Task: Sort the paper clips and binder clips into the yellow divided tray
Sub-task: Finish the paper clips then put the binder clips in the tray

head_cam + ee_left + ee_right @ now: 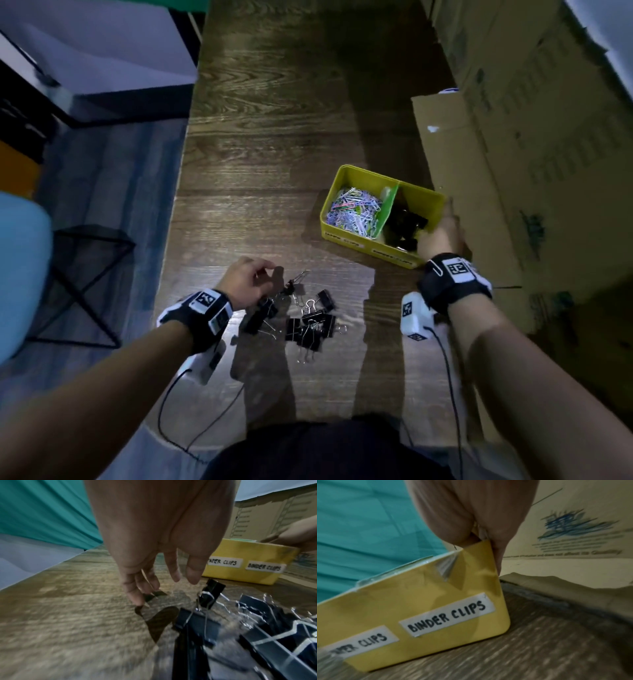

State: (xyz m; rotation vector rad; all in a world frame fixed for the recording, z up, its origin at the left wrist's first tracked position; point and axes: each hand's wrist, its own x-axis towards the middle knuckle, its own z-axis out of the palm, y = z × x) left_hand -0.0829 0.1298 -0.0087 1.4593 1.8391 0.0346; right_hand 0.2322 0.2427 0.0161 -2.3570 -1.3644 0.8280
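The yellow divided tray [356, 240] is sitting on the wooden table [260, 137], and everything else is best placed against it. Its left compartment is holding a heap of coloured paper clips [354, 210], and its right compartment, labelled "BINDER CLIPS" [447, 616] on the near wall, is holding black binder clips [406, 224]. The right hand [440, 234] is gripping the tray's near right corner, with the thumb inside the wall and a finger running down the outside. Nearer the person than the tray, and to its left, a loose pile of black binder clips [310, 327] is lying on the table. The left hand [245, 282] is hovering over the left edge of that pile with its fingers loosely curled; whether it is pinching anything I cannot tell, since the wrist view is blurred at the fingertips. The paper clips look done, and the binder clips are still waiting. The risks, as I judge them: the wire handles in the pile are overlapping, so lifting one clip may be dragging a neighbour along and dropping it short of the tray; and the right hand's pinch on the corner may be tipping or sliding the light tray, spilling clips across the divider.
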